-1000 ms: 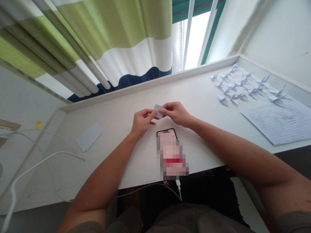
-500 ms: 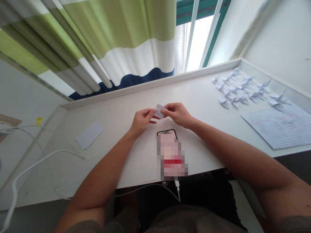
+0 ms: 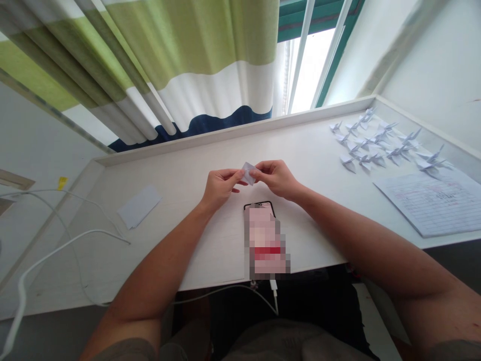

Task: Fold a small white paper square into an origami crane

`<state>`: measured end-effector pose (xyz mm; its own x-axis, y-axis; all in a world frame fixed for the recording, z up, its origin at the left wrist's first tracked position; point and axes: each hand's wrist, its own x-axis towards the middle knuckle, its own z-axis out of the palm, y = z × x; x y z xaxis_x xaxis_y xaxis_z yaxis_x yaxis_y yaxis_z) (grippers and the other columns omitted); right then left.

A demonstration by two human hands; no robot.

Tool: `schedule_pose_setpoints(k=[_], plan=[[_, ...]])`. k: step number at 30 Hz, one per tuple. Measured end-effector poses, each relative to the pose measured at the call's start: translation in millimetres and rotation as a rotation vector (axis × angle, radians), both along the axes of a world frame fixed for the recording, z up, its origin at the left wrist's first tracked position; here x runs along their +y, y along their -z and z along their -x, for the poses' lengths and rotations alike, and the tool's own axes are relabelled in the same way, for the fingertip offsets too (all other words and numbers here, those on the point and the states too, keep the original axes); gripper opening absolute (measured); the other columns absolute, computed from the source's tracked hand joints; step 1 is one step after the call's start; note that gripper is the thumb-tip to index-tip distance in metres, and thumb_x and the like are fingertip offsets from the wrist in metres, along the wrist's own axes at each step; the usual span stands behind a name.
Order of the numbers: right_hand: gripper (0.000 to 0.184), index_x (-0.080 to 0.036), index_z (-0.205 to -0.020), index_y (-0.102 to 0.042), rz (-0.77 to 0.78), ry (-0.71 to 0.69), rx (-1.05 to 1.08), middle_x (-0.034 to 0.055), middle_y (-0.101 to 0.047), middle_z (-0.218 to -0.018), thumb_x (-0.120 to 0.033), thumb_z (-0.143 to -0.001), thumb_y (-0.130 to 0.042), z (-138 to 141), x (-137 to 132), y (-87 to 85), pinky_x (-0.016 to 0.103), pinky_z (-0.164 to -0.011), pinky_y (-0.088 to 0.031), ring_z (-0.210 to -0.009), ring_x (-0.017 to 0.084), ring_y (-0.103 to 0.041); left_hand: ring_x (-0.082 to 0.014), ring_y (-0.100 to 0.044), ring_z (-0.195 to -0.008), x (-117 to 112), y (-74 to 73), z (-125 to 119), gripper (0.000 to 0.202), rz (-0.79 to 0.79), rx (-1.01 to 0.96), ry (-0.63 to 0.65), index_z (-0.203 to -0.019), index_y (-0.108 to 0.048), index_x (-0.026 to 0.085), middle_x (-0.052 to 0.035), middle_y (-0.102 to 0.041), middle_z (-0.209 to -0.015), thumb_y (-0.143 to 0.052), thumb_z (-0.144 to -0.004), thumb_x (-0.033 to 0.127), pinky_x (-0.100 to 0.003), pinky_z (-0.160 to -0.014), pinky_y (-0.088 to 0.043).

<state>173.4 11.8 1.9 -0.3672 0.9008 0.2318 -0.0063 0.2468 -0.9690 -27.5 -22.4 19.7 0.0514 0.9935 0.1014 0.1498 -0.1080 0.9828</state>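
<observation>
Between my two hands is a small folded piece of white paper [image 3: 248,173], diamond-shaped, held just over the desk. My left hand [image 3: 222,187] pinches its left side between thumb and forefinger, the other fingers curled beneath. From the right, my right hand [image 3: 277,176] grips the same paper with its thumb on the near face. Just below the hands lies a phone [image 3: 265,240], its screen blurred out. Finer creases in the paper are too small to make out.
Several white paper cranes [image 3: 376,138] stand at the desk's far right. Nearer lies a written lined sheet [image 3: 438,200]. White paper slips [image 3: 139,206] rest on the left, beside a white cable [image 3: 71,240]. A raised rim [image 3: 210,136] edges the white desk below the curtain [image 3: 210,45].
Both hands keep hold of the folded paper, with only a slight shift of the fingers. The whole view has moved a little.
</observation>
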Motion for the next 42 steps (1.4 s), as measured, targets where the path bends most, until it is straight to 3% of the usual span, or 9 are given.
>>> schedule_pose_setpoints(k=[7,13,20,32,37,42], plan=[[0.038,-0.019,-0.082,-0.077,0.0,0.024,-0.031,0.0041,-0.076,-0.078,-0.057,-0.088,-0.08,2,0,2.1,0.035,-0.074,-0.053,-0.075,0.018,-0.068,-0.0248,-0.082,-0.077,-1,0.4,-4,0.048,-0.02,0.025,-0.027,-0.089,-0.083,0.016,-0.0115,-0.083,-0.086,-0.084,-0.084,0.063,-0.025,-0.052,-0.056],[0.043,-0.02,-0.085,-0.078,-0.006,0.011,-0.023,0.0047,-0.078,-0.081,-0.063,-0.088,-0.08,3,-1,2.7,0.035,-0.074,-0.053,-0.076,0.018,-0.067,-0.0233,-0.081,-0.079,0,5.1,-4,0.051,-0.017,-0.02,0.007,-0.098,-0.083,0.017,-0.01,-0.084,-0.089,-0.086,-0.081,0.066,-0.026,-0.055,-0.059],[0.049,-0.02,-0.084,-0.079,-0.06,-0.005,-0.092,0.005,-0.077,-0.081,-0.068,-0.09,-0.076,2,-3,1.9,0.035,-0.07,-0.05,-0.072,0.018,-0.065,-0.0215,-0.078,-0.074,2,4.8,0,0.049,-0.024,0.007,-0.007,-0.085,-0.084,0.018,-0.0098,-0.083,-0.081,-0.091,-0.075,0.065,-0.026,-0.055,-0.058],[0.048,-0.02,-0.083,-0.079,-0.039,-0.013,-0.089,0.0048,-0.078,-0.079,-0.067,-0.086,-0.08,2,0,3.4,0.034,-0.07,-0.053,-0.073,0.018,-0.067,-0.0218,-0.077,-0.074,4,0.2,3,0.046,0.064,0.042,-0.027,-0.082,-0.085,0.018,-0.0105,-0.083,-0.083,-0.096,-0.069,0.06,-0.026,-0.055,-0.058],[0.048,-0.019,-0.092,-0.076,0.059,-0.065,0.006,0.0055,-0.078,-0.086,-0.066,-0.087,-0.081,6,-1,5.9,0.036,-0.077,-0.059,-0.079,0.018,-0.071,-0.0199,-0.075,-0.071,5,5.7,-2,0.048,0.012,0.025,-0.089,-0.083,-0.083,0.017,-0.0077,-0.081,-0.079,-0.093,-0.073,0.063,-0.027,-0.057,-0.059],[0.047,-0.022,-0.102,-0.065,0.197,-0.173,0.113,0.0032,-0.08,-0.088,-0.048,-0.076,-0.095,11,-5,8.8,0.039,-0.086,-0.063,-0.086,0.021,-0.077,-0.0175,-0.072,-0.069,7,10.6,-4,0.044,-0.078,0.031,-0.111,-0.081,-0.081,0.018,-0.005,-0.079,-0.077,-0.089,-0.079,0.062,-0.028,-0.062,-0.058]])
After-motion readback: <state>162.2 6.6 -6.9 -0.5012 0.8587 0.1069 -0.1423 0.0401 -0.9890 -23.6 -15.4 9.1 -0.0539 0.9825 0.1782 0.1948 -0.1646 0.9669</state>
